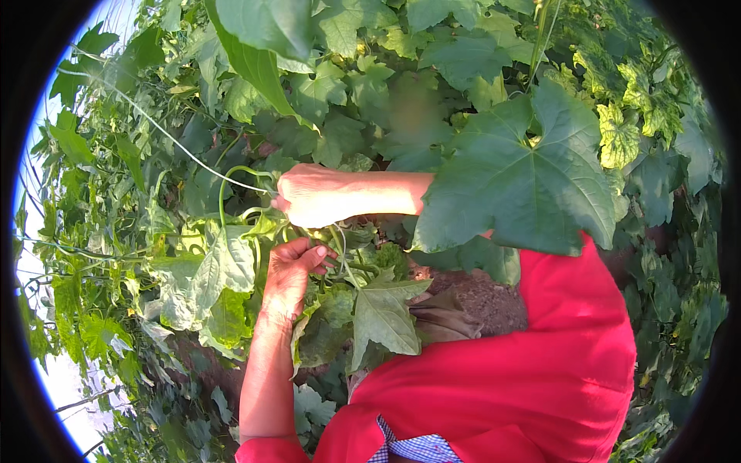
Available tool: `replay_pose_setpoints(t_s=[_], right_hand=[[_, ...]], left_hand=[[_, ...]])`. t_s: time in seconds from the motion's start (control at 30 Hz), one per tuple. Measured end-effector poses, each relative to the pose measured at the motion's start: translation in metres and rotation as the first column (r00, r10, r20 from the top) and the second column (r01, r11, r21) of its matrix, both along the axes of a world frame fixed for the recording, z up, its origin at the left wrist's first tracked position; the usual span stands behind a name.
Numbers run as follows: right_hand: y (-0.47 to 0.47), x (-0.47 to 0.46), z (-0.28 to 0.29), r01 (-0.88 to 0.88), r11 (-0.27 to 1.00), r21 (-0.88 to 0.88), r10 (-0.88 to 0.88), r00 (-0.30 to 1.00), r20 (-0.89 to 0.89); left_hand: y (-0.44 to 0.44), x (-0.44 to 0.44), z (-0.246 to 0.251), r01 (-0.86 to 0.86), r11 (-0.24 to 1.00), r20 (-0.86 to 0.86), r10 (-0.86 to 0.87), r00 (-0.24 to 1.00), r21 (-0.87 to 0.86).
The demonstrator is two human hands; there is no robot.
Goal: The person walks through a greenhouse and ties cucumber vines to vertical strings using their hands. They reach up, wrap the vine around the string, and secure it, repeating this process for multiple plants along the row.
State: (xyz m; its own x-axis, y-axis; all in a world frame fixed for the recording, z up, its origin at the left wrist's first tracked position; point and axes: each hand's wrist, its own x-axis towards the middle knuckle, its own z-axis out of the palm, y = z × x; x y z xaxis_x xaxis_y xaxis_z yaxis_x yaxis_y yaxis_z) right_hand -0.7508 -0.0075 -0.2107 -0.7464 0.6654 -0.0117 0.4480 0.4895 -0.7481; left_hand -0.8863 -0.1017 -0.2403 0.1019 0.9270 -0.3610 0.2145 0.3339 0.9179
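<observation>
My right hand [310,197] reaches in from the right, its forearm partly covered by a large green leaf [521,168]. Its fingers are closed where a taut white string [173,139] meets the fist; the fingertips are mostly hidden. Just below it, my left hand [292,269] comes up from the lower left, thumb and fingers pinched on thin green vine stems [324,243]. A thin end of string [343,243] hangs under the right fist beside the stems. A curled green vine stem [223,194] loops left of both hands. Lobed leaves [382,318] hang below them.
Dense climbing foliage [370,75] surrounds the hands, with yellow-mottled leaves [618,136] at the upper right. Another string [81,252] runs through the leaves at left. Brown soil [492,301] shows beside my red shirt [492,393]. A close leaf [260,69] overhangs the top.
</observation>
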Motion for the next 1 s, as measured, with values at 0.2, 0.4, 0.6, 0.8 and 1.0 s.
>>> replay_pose_setpoints(t_s=[0.2, 0.4, 0.6, 0.8, 1.0], right_hand=[[-0.039, 0.031, 0.047, 0.031, 0.966, 0.255, 0.103, 0.862, -0.496], [-0.078, 0.060, 0.100, -0.254, 0.890, -0.379, -0.212, 0.504, -0.837], [-0.042, 0.057, 0.124, -0.019, 0.993, -0.117, -0.087, 0.552, -0.829], [-0.018, 0.042, 0.124, -0.135, 0.936, 0.326, 0.325, 0.686, -0.651], [0.022, 0.052, 0.065, 0.136, 0.971, -0.195, -0.236, 0.450, -0.861]], left_hand=[[0.026, 0.015, -0.006, -0.214, 0.964, 0.107, 0.233, 0.967, -0.160], [0.049, 0.006, -0.011, -0.168, 0.977, 0.173, 0.189, 0.967, -0.131], [0.065, -0.002, -0.020, -0.140, 0.985, 0.250, 0.160, 0.955, -0.096], [0.044, -0.040, -0.016, -0.099, 0.994, 0.454, 0.105, 0.885, -0.037], [0.050, -0.085, 0.002, 0.103, 0.992, 0.890, -0.110, 0.443, 0.071]])
